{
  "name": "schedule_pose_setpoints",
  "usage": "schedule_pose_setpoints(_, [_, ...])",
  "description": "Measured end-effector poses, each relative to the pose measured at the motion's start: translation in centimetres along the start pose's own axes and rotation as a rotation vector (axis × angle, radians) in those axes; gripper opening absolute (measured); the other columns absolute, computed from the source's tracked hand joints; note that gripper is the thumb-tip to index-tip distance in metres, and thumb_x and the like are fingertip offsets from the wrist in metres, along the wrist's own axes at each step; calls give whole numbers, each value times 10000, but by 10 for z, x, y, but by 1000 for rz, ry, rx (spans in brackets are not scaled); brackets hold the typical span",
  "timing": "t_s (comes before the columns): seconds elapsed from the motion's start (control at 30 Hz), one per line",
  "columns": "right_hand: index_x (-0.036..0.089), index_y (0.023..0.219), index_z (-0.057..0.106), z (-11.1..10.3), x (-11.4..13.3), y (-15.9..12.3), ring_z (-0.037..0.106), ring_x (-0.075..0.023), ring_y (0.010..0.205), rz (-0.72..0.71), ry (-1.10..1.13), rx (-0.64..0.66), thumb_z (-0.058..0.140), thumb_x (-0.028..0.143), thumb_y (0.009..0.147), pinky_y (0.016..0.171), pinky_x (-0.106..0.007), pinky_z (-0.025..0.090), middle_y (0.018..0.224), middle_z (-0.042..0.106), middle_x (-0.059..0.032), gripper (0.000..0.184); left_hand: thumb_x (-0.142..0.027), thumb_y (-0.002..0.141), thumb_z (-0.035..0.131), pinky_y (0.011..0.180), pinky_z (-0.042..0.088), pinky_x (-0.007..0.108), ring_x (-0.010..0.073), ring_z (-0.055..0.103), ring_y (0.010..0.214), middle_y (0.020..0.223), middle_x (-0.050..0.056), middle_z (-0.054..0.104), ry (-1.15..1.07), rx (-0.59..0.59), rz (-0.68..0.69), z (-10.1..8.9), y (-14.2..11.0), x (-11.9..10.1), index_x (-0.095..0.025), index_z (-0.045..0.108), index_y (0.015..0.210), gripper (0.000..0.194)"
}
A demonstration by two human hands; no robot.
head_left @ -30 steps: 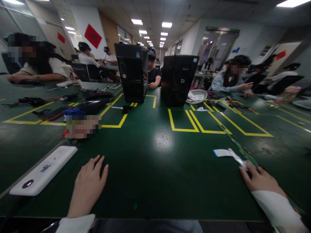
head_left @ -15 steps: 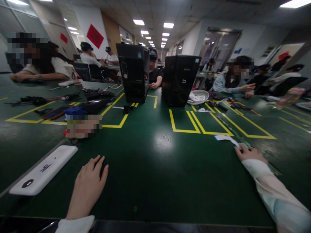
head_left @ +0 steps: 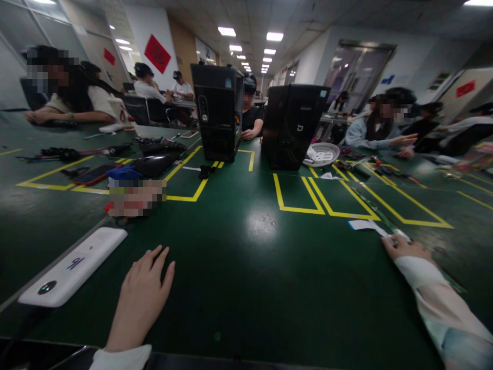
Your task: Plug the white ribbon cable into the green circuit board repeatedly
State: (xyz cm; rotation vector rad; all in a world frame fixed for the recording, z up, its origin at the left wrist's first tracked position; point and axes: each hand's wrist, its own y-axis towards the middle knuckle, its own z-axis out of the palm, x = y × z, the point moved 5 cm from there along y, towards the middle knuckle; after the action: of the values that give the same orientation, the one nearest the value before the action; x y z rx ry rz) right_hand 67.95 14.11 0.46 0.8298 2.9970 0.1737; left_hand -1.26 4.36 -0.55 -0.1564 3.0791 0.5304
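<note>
Green table [head_left: 269, 293]: spreads under both hands, with yellow tape [head_left: 302, 210] marking boxes farther off.
Strip [head_left: 388, 222]: long and thin, at the right, passing beneath the right hand; its long axis slants from the far side, between tape lines, toward the near right, showing again beyond the wrist.
Ribbon [head_left: 364, 224]: white, flat and blue-ended, reaching left from the right fingertips, so it points across the strip rather than along it.
Right hand [head_left: 410, 251]: much the nearer to both; fingers bent down over the strip at the ribbon's near end. Whether they pinch or merely press, I cannot tell.
Left hand [head_left: 144, 288]: well apart from the strip, palm down on the table, fingers loosely spread, holding nothing visible.
White case [head_left: 82, 262]: lies left of the left hand, not touching it.
Black towers [head_left: 215, 115]: two, upright, side by side past the hands.
</note>
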Motion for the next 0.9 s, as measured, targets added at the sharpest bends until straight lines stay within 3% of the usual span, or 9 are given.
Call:
schedule_pose_setpoints(0.13, [144,1391,488,1,-2,-5,387,-472,1280,158,61,126,168,670,900,906,-559,360,1370,386,-333,788,-499,929,205,1028,417,511,361,501,1250,1375,188,520,7,0,10,2,0,1,-63,543,1315,674])
schedule_pose_setpoints(0.33, [204,1391,486,0,3,-12,395,-440,1293,208,20,55,129,622,918,992,-548,348,1386,416,-281,726,-476,932,203,1023,421,512,361,522,1224,1340,190,550,17,-37,17,-1,0,-2,-54,573,1282,661])
schedule_pose_setpoints(0.53, [249,1465,389,8,-3,-5,336,-444,1339,220,11,109,110,650,902,1026,-567,312,1467,336,-256,745,-479,932,203,1027,415,517,363,522,1220,1334,191,552,10,-44,28,-3,0,-2,-50,572,1279,663])
schedule_pose_setpoints(0.9, [226,1395,505,12,-7,3,398,-429,1303,233,22,63,208,619,911,979,-575,359,1414,417,-266,690,-497,926,189,1035,408,525,364,505,1244,1355,183,539,12,-20,7,-1,0,-1,-65,562,1295,680])
